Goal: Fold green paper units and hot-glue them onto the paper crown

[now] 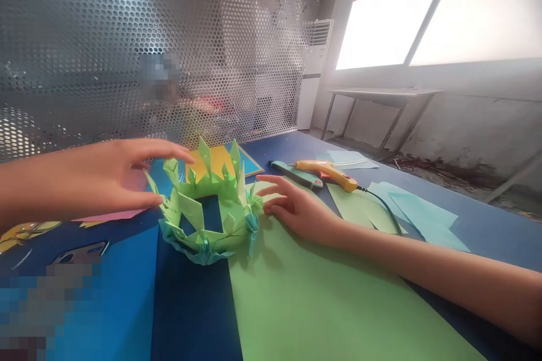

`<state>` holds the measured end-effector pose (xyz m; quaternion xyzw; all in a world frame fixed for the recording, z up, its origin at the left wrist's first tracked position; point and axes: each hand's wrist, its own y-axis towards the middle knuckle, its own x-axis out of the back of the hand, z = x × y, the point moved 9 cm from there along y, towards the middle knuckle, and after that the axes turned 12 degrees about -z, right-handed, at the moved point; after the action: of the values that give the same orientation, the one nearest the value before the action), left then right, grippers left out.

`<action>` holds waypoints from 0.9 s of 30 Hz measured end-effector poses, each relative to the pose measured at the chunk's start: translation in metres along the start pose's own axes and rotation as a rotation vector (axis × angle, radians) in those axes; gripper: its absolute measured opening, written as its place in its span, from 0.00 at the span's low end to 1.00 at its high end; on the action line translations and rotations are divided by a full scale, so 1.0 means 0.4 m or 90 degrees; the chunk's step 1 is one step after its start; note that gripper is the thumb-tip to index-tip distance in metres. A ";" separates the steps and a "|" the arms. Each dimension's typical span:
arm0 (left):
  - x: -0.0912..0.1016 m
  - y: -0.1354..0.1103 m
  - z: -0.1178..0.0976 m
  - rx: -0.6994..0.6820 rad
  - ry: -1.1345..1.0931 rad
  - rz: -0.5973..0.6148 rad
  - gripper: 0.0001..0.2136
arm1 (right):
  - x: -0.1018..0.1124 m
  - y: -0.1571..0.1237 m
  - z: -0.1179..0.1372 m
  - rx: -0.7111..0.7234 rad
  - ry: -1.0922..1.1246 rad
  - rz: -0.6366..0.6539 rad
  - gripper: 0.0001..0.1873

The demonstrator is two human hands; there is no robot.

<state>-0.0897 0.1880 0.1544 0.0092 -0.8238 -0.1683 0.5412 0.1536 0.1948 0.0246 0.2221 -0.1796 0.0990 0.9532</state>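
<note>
A green paper crown (214, 237) with upright folded leaf points and teal folded paper along its lower edge stands on the table. At its far left side is my left hand (139, 172), thumb and fingers spread apart; the thumb tip reaches the crown's left points, and whether it touches cannot be made out. My right hand (296, 208) is on the other side, fingers loosely stretched and apart, their tips beside the crown's right edge. Below the right hand lies a large green paper sheet (330, 304). Neither hand grips anything that I can see.
A yellow glue gun (334, 172) with a black cord and a teal utility knife (296, 174) lie behind my right hand. Light blue paper pieces (423, 214) are to the right. A blue sheet (122, 304) and a phone (80, 252) lie left; a perforated metal screen (237, 56) stands behind.
</note>
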 end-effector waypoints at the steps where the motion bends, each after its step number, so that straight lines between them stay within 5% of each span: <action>1: -0.011 0.005 0.015 0.008 0.023 0.022 0.31 | 0.001 0.000 0.001 -0.006 0.000 -0.002 0.23; 4: -0.036 0.021 0.041 0.043 0.069 0.057 0.30 | 0.008 -0.001 0.005 -0.017 -0.010 -0.016 0.19; 10: -0.022 0.032 0.031 0.087 0.053 -0.012 0.26 | 0.008 -0.008 0.017 -0.018 -0.001 -0.006 0.14; 20: -0.090 0.010 -0.135 -0.056 -0.227 -0.032 0.18 | -0.007 -0.004 0.005 -0.012 0.019 0.023 0.14; 27: -0.205 0.002 -0.092 0.238 -0.670 0.142 0.16 | -0.009 -0.002 0.004 -0.021 0.060 0.019 0.16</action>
<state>-0.0229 0.1950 0.0946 -0.0674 -0.9942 0.0568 0.0616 0.1499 0.1931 0.0241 0.1984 -0.1397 0.1202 0.9626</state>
